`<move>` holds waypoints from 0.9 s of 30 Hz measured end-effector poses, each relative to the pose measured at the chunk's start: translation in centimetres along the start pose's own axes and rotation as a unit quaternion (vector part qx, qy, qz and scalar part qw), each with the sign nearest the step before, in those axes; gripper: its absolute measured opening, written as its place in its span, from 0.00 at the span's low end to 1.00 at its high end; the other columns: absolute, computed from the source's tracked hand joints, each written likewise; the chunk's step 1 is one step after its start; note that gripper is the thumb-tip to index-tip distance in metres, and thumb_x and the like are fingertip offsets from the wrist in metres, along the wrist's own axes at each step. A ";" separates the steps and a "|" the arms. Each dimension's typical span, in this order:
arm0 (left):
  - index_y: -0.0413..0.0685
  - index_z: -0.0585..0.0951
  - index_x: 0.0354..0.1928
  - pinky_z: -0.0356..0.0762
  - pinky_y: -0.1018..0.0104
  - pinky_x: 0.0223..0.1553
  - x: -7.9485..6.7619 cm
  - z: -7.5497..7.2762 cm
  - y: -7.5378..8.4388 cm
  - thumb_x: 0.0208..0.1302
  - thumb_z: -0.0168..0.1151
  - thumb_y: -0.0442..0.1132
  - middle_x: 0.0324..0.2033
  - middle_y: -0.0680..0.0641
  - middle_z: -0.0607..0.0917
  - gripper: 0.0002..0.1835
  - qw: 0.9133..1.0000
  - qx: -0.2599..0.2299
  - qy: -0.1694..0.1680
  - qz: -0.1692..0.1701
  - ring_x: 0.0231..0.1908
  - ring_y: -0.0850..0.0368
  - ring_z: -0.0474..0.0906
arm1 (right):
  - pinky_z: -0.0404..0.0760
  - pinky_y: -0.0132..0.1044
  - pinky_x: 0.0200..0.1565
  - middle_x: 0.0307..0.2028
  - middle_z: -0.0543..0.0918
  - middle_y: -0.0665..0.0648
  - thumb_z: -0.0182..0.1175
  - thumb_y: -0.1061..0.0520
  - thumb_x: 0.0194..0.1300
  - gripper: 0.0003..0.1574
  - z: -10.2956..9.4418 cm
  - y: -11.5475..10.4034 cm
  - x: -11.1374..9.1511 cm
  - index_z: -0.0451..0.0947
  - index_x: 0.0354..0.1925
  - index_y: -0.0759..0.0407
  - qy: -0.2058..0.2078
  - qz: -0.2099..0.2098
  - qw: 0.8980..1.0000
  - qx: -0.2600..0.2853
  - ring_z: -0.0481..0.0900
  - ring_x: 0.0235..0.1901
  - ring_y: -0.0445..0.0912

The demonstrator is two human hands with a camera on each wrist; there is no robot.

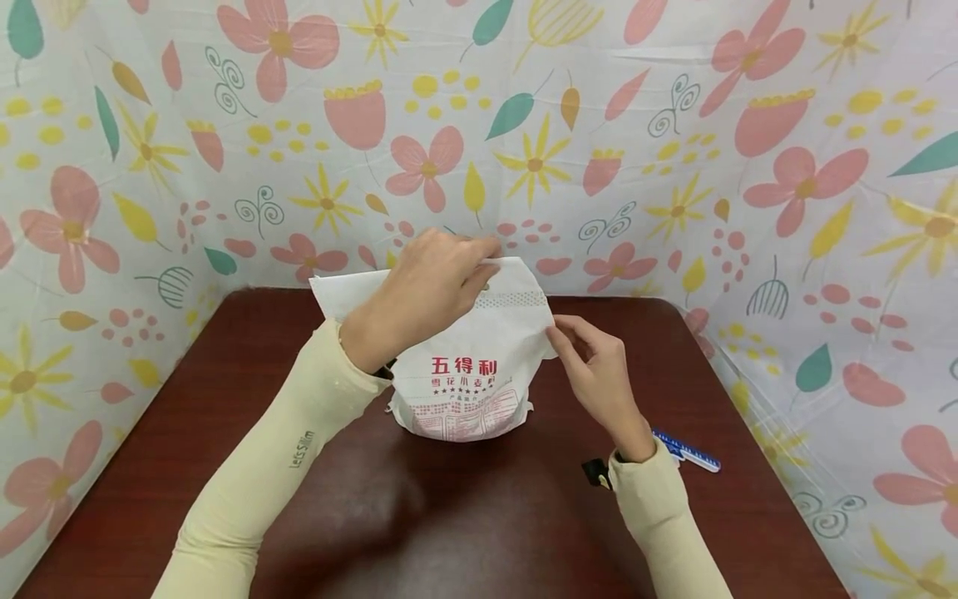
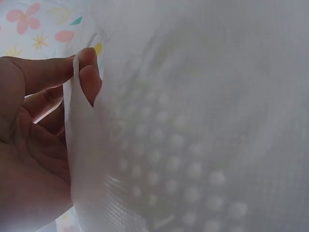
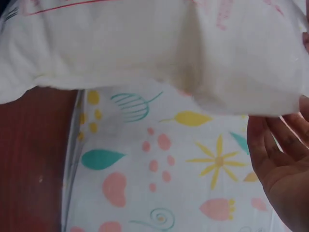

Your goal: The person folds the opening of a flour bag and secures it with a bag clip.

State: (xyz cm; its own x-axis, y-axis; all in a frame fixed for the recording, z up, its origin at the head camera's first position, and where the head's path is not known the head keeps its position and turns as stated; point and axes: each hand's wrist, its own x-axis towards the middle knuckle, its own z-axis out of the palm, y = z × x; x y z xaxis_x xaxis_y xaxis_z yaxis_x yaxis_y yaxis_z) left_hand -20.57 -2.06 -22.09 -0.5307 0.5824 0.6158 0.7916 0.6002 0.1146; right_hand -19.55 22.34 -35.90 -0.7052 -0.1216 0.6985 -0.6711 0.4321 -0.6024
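A white flour bag [image 1: 479, 337] with red Chinese lettering stands on the table, its lower part bulging and its upper part flat and drawn up. At the top edge my left hand [image 1: 430, 287] pinches the bag between thumb and fingers. The left wrist view shows that hand [image 2: 38, 106] gripping a fold of the rim, with the dotted band of the bag [image 2: 193, 145] close to the camera. My right hand [image 1: 599, 370] holds the bag's right side edge near the top. In the right wrist view its fingers [image 3: 263, 140] are partly hidden by the bag [image 3: 120, 53].
On the dark red-brown table [image 1: 299, 516], a slim blue and white strip-shaped item [image 1: 692, 453] lies to the right, partly covered by the right forearm. A flower-printed curtain [image 1: 479, 125] encloses the table at the back and both sides.
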 end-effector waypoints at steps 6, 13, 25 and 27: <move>0.46 0.77 0.26 0.58 0.64 0.21 0.0 0.3 -0.2 0.67 0.62 0.33 0.13 0.54 0.68 0.10 1.000 0.000 0.019 0.016 0.16 0.56 0.62 | 0.71 0.25 0.30 0.34 0.88 0.58 0.62 0.66 0.68 0.10 -0.5 0.7 -0.6 0.85 0.46 0.62 -0.021 -0.008 0.999 -0.031 0.78 0.27 0.37; 0.46 0.75 0.25 0.61 0.60 0.27 -0.2 0.8 -0.2 0.66 0.63 0.34 0.12 0.54 0.67 0.11 0.999 0.016 0.029 0.023 0.15 0.54 0.64 | 0.67 0.27 0.26 0.32 0.87 0.59 0.62 0.68 0.66 0.11 -1.3 0.9 -1.0 0.85 0.46 0.64 -0.040 -0.041 0.996 -0.071 0.75 0.24 0.39; 0.45 0.74 0.25 0.60 0.59 0.31 -1.3 0.5 -0.8 0.68 0.61 0.34 0.13 0.52 0.68 0.12 0.996 0.045 0.069 0.040 0.16 0.55 0.66 | 0.76 0.20 0.44 0.41 0.88 0.60 0.63 0.70 0.64 0.14 -0.9 1.0 -0.8 0.85 0.48 0.65 -0.018 -0.061 0.996 -0.069 0.86 0.38 0.46; 0.45 0.76 0.27 0.62 0.58 0.32 -1.3 0.4 -0.6 0.68 0.62 0.34 0.14 0.52 0.71 0.09 0.995 0.052 0.072 0.049 0.18 0.54 0.69 | 0.76 0.21 0.43 0.39 0.88 0.58 0.64 0.69 0.64 0.13 -1.0 0.8 -0.6 0.85 0.47 0.63 -0.017 -0.063 0.996 -0.067 0.86 0.36 0.46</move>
State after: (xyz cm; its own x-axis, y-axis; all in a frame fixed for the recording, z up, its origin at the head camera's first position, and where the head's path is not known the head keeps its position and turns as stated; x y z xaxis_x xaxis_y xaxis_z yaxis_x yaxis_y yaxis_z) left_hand -20.54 -2.97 -23.25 -0.3975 0.5613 0.7259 0.7976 0.6025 -0.0291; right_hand -19.44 23.65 -36.36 -0.6260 -0.2114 0.7506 -0.7202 0.5258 -0.4526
